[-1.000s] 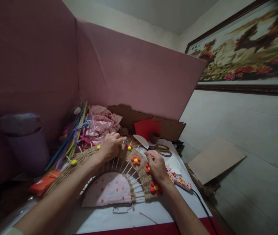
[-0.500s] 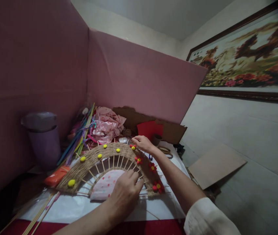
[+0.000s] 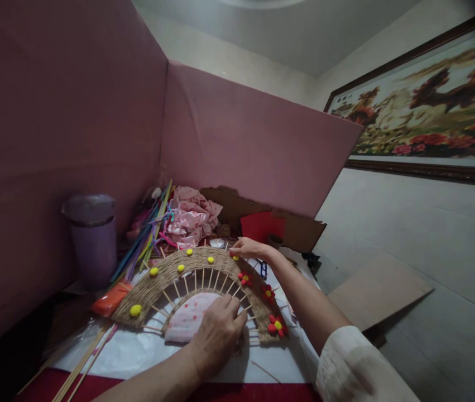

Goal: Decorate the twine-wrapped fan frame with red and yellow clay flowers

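Observation:
A half-round fan of woven twine [image 3: 214, 254] on thin wooden sticks stands over the white sheet, with pink dotted fabric [image 3: 189, 318] on its inner part. Yellow dots [image 3: 153, 272] run along the woven band, and red flowers with yellow centres [image 3: 268, 293] line its right side. At the band's upper right, my right hand [image 3: 250, 247] pinches at a red clay petal [image 3: 232, 254] beside a yellow dot. My left hand [image 3: 219, 330] is closed in front of the fabric and the sticks; whatever its fingertips hold is hidden.
On the left are a purple bin [image 3: 94, 245], an orange packet [image 3: 111, 300] and loose wooden sticks [image 3: 80, 368]. Colourful pipe cleaners [image 3: 147, 234] and crumpled pink fabric [image 3: 195, 218] lie behind. Torn cardboard [image 3: 304, 233] and red paper [image 3: 262, 226] stand at the back.
The whole view has shifted slightly, so things sit further right. My right hand has come down a little onto the top flower, covering more of it; my left hand stays by the fabric.

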A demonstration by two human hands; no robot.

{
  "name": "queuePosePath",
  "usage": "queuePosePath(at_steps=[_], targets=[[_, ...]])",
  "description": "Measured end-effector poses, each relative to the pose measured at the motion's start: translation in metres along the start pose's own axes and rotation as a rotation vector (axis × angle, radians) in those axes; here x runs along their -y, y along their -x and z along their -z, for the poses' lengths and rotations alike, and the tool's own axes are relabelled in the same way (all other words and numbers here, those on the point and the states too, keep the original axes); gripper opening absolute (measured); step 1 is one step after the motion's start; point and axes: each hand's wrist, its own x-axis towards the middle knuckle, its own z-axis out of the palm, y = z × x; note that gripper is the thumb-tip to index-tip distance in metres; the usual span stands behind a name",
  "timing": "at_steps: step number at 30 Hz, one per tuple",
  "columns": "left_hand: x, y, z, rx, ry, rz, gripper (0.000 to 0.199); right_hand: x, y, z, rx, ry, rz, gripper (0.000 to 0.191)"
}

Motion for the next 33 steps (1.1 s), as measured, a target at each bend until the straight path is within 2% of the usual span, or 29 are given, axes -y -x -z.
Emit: queuePosePath(at_steps=[7,14,26,30,33], targets=[[0.0,0.0,-0.001,0.005,-0.01,0.0,0.004,-0.008,0.001,-0.007,-0.02,-0.066,0.011,0.039],[0.0,0.0,0.0,0.019,-0.001,0.014,0.004,-0.005,0.002,-0.007,-0.046,-0.1,-0.026,0.05],[0.001,-0.001,0.001,0.022,-0.017,0.002,0.003,0.02,0.009,-0.012,-0.035,-0.106,-0.18,0.027],[0.0,-0.001,0.001,0.023,-0.018,0.003,0.002,0.022,0.007,-0.013,-0.018,-0.08,-0.205,0.032],[0.001,-0.001,0.001,0.033,-0.011,0.002,0.004,0.019,0.006,-0.012,-0.043,-0.06,-0.179,0.029]])
